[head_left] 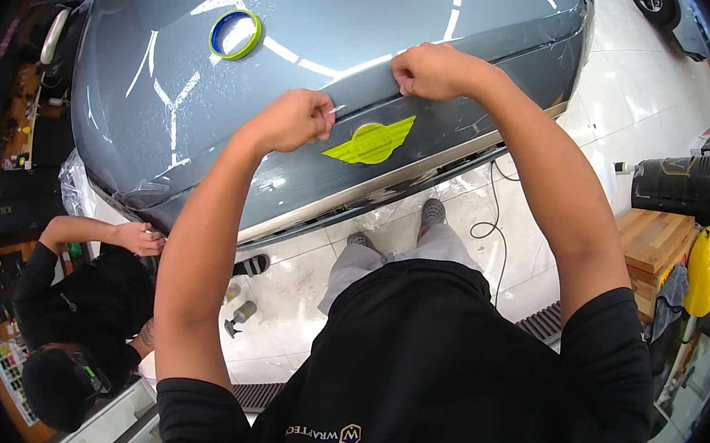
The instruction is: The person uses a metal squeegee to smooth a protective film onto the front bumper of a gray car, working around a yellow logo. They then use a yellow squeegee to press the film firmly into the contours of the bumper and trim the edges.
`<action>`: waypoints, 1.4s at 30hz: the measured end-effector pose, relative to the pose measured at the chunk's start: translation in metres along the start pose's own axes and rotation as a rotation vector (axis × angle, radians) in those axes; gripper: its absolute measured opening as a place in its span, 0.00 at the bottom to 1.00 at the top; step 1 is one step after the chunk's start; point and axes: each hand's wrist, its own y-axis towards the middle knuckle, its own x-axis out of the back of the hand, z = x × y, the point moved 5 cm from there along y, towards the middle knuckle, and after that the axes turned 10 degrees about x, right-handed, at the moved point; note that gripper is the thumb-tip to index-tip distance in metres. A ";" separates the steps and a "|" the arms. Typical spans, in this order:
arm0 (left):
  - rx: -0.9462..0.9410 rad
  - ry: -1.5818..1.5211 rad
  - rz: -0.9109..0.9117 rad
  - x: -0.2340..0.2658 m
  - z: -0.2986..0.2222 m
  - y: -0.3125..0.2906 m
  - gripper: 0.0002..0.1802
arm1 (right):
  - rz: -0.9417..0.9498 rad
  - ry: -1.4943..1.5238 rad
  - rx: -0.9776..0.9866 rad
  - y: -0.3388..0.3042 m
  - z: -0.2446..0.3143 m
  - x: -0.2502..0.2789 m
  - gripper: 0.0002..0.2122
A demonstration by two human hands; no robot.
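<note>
My left hand [296, 120] is closed in a pinch just above the hood seam of a grey car [330, 40]. Farther right, my right hand [433, 71] is also closed, fingertips down at the same seam. What either hand pinches is too thin or hidden to make out. Between and below them, yellow-green masking tape covers a winged emblem [371, 142] on the car's front. A roll of tape [236, 35], green outside with a blue inner ring, lies on the hood up and left of my left hand. Water drops dot the hood around it.
A co-worker [88, 290] in black crouches at the left, one hand by the car's corner. Clear plastic sheeting [77, 182] hangs there. A spray bottle [241, 315] and a dark cable [493, 209] are on the tiled floor. Wooden boxes [652, 242] stand right.
</note>
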 end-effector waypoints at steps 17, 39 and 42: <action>-0.354 0.376 -0.624 -0.020 -0.047 0.024 0.12 | -1.345 1.163 -0.777 -0.139 0.012 -0.231 0.15; -0.209 0.143 -0.404 -0.006 -0.008 0.048 0.16 | -1.484 1.424 -0.995 -0.070 0.043 -0.339 0.22; -0.253 0.224 -0.442 0.003 -0.010 0.041 0.17 | -1.654 1.364 -0.892 -0.070 0.056 -0.288 0.21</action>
